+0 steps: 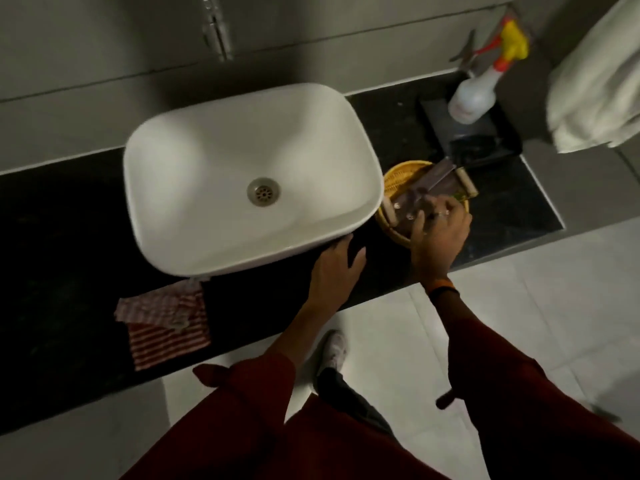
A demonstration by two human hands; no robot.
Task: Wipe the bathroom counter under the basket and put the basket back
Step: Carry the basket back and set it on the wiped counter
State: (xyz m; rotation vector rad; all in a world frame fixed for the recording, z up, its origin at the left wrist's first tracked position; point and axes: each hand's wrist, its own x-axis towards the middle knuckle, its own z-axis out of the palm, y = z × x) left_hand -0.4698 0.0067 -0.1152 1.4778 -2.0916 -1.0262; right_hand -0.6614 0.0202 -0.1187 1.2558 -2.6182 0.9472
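A round yellow woven basket holding dark packets and small tubes stands on the black counter, just right of the sink. My right hand lies over the basket's near rim, fingers curled onto it and its contents. My left hand rests flat on the counter at the sink's front right corner, fingers apart, holding nothing. A red-and-white striped cloth lies crumpled on the counter in front of the sink, to the left of my left hand.
A white vessel sink takes up the counter's middle. Behind the basket a dark tray carries a white spray bottle with a yellow-red trigger. A white towel hangs at the right. The counter's front edge meets white floor tiles.
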